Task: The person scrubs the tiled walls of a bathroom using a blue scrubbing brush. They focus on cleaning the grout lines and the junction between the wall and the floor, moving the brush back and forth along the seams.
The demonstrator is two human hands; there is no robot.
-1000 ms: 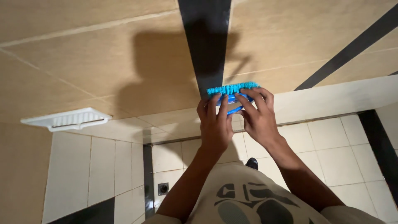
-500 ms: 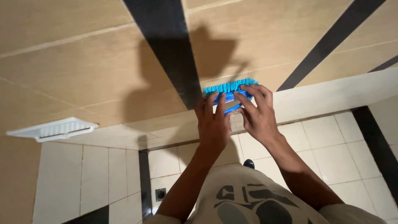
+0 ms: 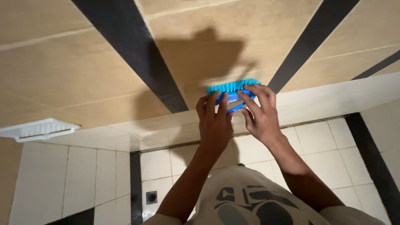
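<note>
Both of my hands press a blue scrubbing brush (image 3: pixel 232 89) against a beige tiled wall (image 3: pixel 83 75), bristles to the tile. My left hand (image 3: pixel 214 121) grips its left end with the fingers laid over the back. My right hand (image 3: pixel 260 112) covers the right end the same way. The brush sits just right of a wide black stripe (image 3: pixel 137 58) in the tiles and casts a large shadow on the wall above it.
A white ledge (image 3: pixel 325 102) runs along the wall's base. Below lies a white tiled floor (image 3: pixel 325 141) with a small square drain (image 3: pixel 151 196) and a dark strip. A white soap tray (image 3: pixel 37 129) is fixed at the left. Another black stripe (image 3: pixel 312 39) slants at the right.
The brush and both hands have slid rightward along the wall, away from the wide black stripe. The grip has stayed the same.
</note>
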